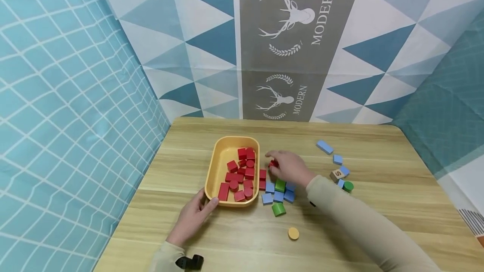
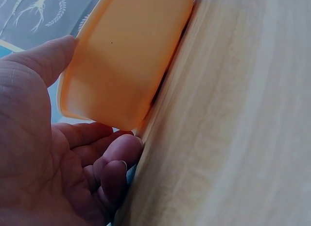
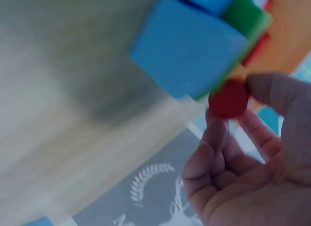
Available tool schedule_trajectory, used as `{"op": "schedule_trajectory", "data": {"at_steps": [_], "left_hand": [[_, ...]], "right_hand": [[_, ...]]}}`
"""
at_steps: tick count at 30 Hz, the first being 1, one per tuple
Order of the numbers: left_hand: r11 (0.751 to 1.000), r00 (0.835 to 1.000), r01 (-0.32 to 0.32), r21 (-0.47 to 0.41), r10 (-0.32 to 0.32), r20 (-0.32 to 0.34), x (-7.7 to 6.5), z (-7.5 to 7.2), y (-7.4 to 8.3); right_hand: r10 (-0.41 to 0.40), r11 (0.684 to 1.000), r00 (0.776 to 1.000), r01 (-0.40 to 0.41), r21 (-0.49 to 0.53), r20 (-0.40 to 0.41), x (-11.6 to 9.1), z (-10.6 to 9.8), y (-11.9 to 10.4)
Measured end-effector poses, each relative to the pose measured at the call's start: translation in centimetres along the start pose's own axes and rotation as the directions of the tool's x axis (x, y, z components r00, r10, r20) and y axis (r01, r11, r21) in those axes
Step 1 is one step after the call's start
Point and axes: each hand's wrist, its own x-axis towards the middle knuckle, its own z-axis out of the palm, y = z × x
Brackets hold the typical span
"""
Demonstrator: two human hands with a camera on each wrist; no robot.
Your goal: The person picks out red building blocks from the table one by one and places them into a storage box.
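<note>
At its near left corner, my left hand (image 1: 194,214) grips an orange plastic tray (image 1: 213,175), thumb on the rim and fingers beneath the outer wall. In the left wrist view the tray's side (image 2: 126,56) tilts across the picture beside the thumb. Several red blocks (image 1: 234,177) of mixed shapes lie in the tray, mostly toward its right side. Just right of the tray, my right hand (image 1: 291,167) pinches a red round block (image 3: 228,98) between thumb and fingers. Two red blocks (image 1: 262,174) sit on the table against the tray's right wall.
Near the right hand lie several blue blocks (image 1: 278,197), a green block (image 1: 280,185) and a green arched block (image 1: 279,209). Farther right are more blue blocks (image 1: 324,147), a lettered wooden block (image 1: 336,175) and a green cylinder (image 1: 348,186). A yellow disc (image 1: 293,233) lies at the front.
</note>
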Motion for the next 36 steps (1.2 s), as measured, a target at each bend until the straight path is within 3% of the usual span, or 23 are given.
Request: {"op": "schedule_trajectory", "data": {"at_steps": [6, 10, 14, 18, 22, 29, 36], "left_hand": [[1.0, 1.0, 0.003, 0.005, -0.003, 0.005, 0.0, 0.0, 0.1], [1.0, 1.0, 0.007, 0.009, -0.007, 0.004, -0.1, 0.0, 0.1], [1.0, 1.0, 0.006, 0.004, -0.006, 0.005, -0.1, -0.1, 0.0], [1.0, 1.0, -0.007, -0.001, 0.007, 0.01, 0.0, -0.1, -0.1], [1.0, 1.0, -0.011, 0.001, 0.011, 0.015, 0.1, -0.1, 0.0], [1.0, 1.0, -0.006, 0.004, 0.006, 0.009, 0.1, -0.1, 0.1], [1.0, 1.0, -0.018, 0.006, 0.018, 0.007, 0.0, -0.1, 0.0]], "right_hand": [[0.071, 0.984, 0.986, -0.045, 0.172, -0.153, 0.8, -1.9, -2.2], [-0.021, 0.962, 0.981, 0.073, 0.264, -0.193, 1.1, -1.9, -5.9], [-0.147, 0.93, 0.971, 0.2, 0.307, -0.186, 1.4, -0.3, -9.4], [-0.221, 0.918, 0.966, 0.252, 0.306, -0.135, 1.8, 1.9, -12.0], [-0.23, 0.935, 0.971, 0.24, 0.26, -0.069, 2.4, 3.7, -13.4], [-0.187, 0.97, 0.981, 0.193, 0.15, -0.055, 3.1, 5.7, -13.8], [-0.224, 0.964, 0.974, 0.225, 0.14, -0.021, 3.5, 6.8, -13.6]]}}
